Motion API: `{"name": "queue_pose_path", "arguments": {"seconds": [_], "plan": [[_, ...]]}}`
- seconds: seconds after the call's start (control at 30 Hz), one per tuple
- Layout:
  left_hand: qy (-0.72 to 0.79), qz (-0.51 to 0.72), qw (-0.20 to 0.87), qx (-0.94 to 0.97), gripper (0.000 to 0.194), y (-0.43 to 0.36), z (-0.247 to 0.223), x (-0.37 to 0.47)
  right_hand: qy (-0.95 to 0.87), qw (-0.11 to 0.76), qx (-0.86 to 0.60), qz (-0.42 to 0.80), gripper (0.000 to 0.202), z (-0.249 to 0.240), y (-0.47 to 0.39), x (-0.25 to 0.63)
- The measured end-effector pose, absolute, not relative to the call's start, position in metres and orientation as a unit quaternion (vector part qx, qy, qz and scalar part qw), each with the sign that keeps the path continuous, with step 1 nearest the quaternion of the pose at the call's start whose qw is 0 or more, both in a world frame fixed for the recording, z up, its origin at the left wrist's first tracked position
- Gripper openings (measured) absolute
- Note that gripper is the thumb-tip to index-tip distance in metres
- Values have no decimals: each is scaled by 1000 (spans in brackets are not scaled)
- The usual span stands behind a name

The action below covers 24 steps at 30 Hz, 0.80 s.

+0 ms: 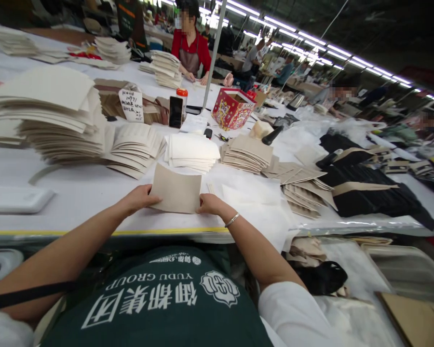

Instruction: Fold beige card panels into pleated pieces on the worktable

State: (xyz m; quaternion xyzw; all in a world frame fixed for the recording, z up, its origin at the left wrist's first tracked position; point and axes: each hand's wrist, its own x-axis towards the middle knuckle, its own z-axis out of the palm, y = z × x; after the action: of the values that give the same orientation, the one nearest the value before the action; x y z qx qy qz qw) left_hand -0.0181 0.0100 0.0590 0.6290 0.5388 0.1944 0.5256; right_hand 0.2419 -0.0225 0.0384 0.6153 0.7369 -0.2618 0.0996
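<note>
A beige rectangular sheet [176, 189], fabric or thin board, is held up at a tilt above the white table. My left hand [142, 198] pinches its left edge, thumb on the near face. On the opposite side, my right hand [210, 204] grips the lower right corner; a bracelet circles that wrist. Just beyond the sheet lies a stack of white sheets [192, 150]. A stack of beige sheets [248, 152] is to its right, and a fanned pile of cream pieces [135, 144] to its left.
A tall cream stack [58, 111] stands at left near a white tray [20, 199]. Behind are a phone [175, 112], a red box [232, 110] and a metal pole [214, 55]. Black fabric [372, 188] covers the right side. A person in red works across the table.
</note>
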Motion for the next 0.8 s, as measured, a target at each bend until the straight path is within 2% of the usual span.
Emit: {"name": "queue_pose_path", "arguments": {"seconds": [0.07,0.13,0.37,0.8], "plan": [[511,231,609,561,59,12,67,-12,739,95,613,-261,33,37,-22,243],[497,252,620,552,63,15,72,-9,741,89,613,-260,35,35,-21,244],[608,188,358,684,49,27,47,-23,739,83,616,-260,33,30,-22,245],[617,152,335,696,46,23,23,-26,730,71,623,-272,26,36,-27,244]]}}
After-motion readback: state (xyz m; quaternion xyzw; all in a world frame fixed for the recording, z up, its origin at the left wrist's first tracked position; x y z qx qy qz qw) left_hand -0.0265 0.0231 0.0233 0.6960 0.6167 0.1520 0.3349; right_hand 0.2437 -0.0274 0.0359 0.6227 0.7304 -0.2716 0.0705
